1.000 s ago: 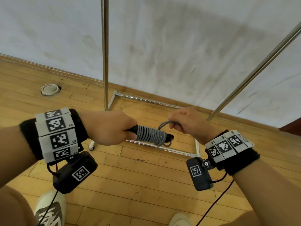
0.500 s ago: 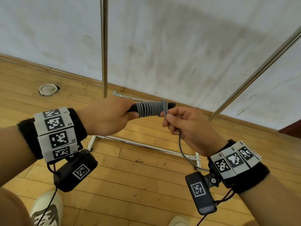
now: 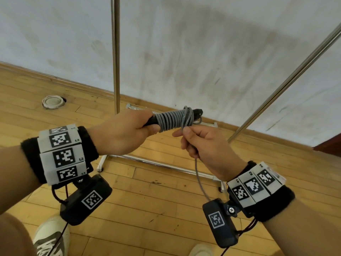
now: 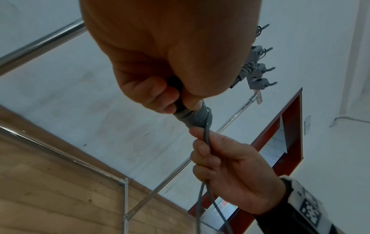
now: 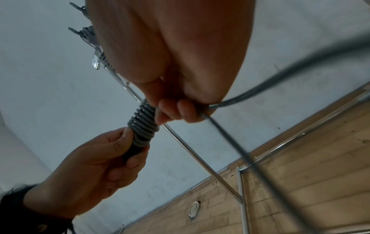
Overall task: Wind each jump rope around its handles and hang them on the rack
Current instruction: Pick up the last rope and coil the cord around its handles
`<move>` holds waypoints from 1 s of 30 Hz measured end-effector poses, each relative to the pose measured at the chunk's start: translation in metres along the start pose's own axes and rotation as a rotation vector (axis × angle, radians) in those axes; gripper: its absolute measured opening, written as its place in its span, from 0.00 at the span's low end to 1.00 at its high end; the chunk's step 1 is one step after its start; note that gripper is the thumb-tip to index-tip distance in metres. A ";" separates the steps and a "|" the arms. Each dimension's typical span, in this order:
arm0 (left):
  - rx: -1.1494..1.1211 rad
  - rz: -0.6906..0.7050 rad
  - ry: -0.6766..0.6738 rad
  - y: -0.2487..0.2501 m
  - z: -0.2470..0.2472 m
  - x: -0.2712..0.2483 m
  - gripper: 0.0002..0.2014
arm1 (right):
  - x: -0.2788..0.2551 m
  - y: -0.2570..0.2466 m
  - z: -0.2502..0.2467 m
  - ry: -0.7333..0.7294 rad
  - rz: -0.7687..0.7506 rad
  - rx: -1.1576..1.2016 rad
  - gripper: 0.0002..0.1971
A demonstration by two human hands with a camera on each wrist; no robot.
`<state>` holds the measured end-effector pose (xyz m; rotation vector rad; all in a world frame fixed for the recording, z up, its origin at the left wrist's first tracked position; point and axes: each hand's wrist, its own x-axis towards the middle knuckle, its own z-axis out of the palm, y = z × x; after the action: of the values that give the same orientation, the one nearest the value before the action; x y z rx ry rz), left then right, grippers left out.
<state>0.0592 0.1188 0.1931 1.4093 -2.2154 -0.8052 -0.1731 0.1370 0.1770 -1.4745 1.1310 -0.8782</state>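
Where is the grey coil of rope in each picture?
Head: grey coil at centre, wound on the handles between both hands.
Left wrist: centre, just below the left hand.
Right wrist: left of centre.
Shared landmark: slanted rack pole.

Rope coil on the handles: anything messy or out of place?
Mostly tidy. The rope sits in even turns on the black handles, but the last few turns by the right hand bunch and overlap. The left hand grips the handles.
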 end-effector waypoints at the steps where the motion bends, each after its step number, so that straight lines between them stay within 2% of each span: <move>1: -0.021 0.006 0.000 0.001 0.000 -0.001 0.08 | 0.000 0.001 -0.001 -0.035 -0.007 0.018 0.14; 3: -0.077 0.019 -0.006 0.003 -0.002 -0.002 0.08 | 0.001 0.003 -0.004 -0.073 -0.003 0.045 0.14; 6: -0.154 0.039 0.003 0.006 -0.005 -0.003 0.09 | 0.002 0.006 -0.008 -0.037 0.036 0.107 0.11; 9: -0.201 0.058 -0.016 0.009 -0.009 -0.006 0.09 | 0.002 0.010 -0.010 -0.011 0.074 0.072 0.17; 11: -0.201 0.079 -0.045 0.010 -0.012 -0.007 0.09 | 0.003 0.013 -0.011 -0.035 0.057 0.017 0.16; 13: -0.202 0.097 -0.085 0.010 -0.014 -0.009 0.09 | 0.005 0.017 -0.013 -0.087 0.011 -0.058 0.11; 15: -0.214 0.107 -0.150 0.009 -0.014 -0.011 0.07 | 0.005 0.021 -0.014 -0.139 -0.021 -0.095 0.12; 19: -0.254 0.114 -0.304 0.008 -0.012 -0.013 0.06 | 0.007 0.028 -0.017 -0.141 -0.003 -0.177 0.07; 23: -0.176 0.118 -0.428 0.007 -0.013 -0.013 0.13 | 0.014 0.033 -0.030 -0.249 0.071 -0.374 0.08; 25: -0.107 0.092 -0.483 0.005 -0.012 -0.014 0.12 | 0.016 0.031 -0.032 -0.312 0.065 -0.445 0.11; 27: -0.021 0.075 -0.521 0.003 -0.009 -0.014 0.10 | 0.016 0.028 -0.032 -0.304 0.126 -0.356 0.04; 30: 0.098 0.059 -0.557 0.001 -0.004 -0.012 0.09 | 0.019 0.023 -0.031 -0.268 0.207 -0.276 0.12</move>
<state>0.0659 0.1293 0.1965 1.2634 -2.7218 -1.1981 -0.2010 0.1094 0.1602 -1.6069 1.2093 -0.3786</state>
